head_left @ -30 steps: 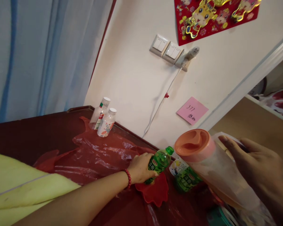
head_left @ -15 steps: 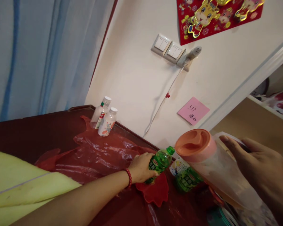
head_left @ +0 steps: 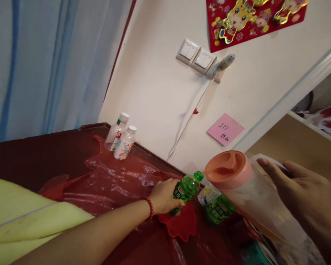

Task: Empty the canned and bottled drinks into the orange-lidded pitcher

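Observation:
My left hand (head_left: 165, 197), with a red bead bracelet at the wrist, is wrapped round a green-labelled plastic bottle (head_left: 188, 188). The bottle leans to the right above a red flower-shaped mat (head_left: 181, 225). My right hand (head_left: 306, 198) is closed on the handle of a translucent pitcher (head_left: 260, 204) with an orange lid (head_left: 226, 167). The pitcher is tilted, its lid close to the bottle's neck. Behind the pitcher, partly hidden by it, stands another green bottle (head_left: 219, 209). Whether liquid passes between pitcher and bottle cannot be seen.
Two capped clear bottles, one with a flowered label (head_left: 124, 143), stand by the wall on a red plastic sheet (head_left: 113, 184). A teal can (head_left: 257, 254) is at lower right. Yellow cloth (head_left: 30, 217) covers the left. A white cord (head_left: 182, 134) hangs from the socket.

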The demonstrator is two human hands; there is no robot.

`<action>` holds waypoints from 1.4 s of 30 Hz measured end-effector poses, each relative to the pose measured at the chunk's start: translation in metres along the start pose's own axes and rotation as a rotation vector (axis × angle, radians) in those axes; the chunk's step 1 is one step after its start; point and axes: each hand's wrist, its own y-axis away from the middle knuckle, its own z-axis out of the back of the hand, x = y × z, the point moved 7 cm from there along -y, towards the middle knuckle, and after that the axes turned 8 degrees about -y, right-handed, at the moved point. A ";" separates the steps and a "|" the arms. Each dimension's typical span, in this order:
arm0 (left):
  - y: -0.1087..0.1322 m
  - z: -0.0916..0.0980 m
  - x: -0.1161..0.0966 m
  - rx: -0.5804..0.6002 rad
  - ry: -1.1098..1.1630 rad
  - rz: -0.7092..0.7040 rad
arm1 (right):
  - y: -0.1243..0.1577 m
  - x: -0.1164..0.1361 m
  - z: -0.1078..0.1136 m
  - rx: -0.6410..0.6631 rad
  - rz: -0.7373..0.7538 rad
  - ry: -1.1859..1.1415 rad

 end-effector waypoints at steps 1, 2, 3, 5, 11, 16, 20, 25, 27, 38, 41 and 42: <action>0.000 0.000 0.000 0.001 0.001 0.001 | 0.000 -0.001 0.000 0.002 -0.008 0.007; 0.000 0.000 0.000 0.001 0.002 0.002 | 0.000 -0.001 0.000 0.001 -0.011 0.012; 0.000 0.000 0.000 0.000 0.004 0.003 | 0.000 -0.001 0.000 -0.001 -0.007 0.011; 0.000 0.000 0.000 -0.001 0.008 0.001 | 0.000 0.000 0.001 -0.014 -0.001 -0.002; 0.001 0.001 0.000 -0.006 0.017 0.001 | 0.000 0.002 0.002 -0.020 -0.004 -0.022; 0.001 0.001 0.000 -0.010 0.015 -0.010 | 0.001 0.004 0.003 -0.011 -0.021 -0.011; 0.001 0.003 0.000 0.000 0.016 -0.003 | 0.001 0.007 0.004 -0.010 -0.011 -0.025; 0.002 0.003 -0.001 0.015 0.016 0.006 | 0.001 0.009 0.005 -0.035 0.011 -0.003; 0.002 0.002 -0.001 0.014 0.014 0.006 | 0.001 0.010 0.004 -0.039 0.012 -0.006; 0.001 0.001 0.000 0.005 0.015 0.003 | 0.002 0.008 0.005 -0.021 -0.001 -0.008; 0.001 0.001 0.000 0.008 0.012 0.004 | 0.001 0.010 0.004 -0.025 0.035 -0.009; 0.001 0.001 0.000 0.008 0.012 0.004 | 0.001 0.010 0.005 -0.030 0.038 -0.009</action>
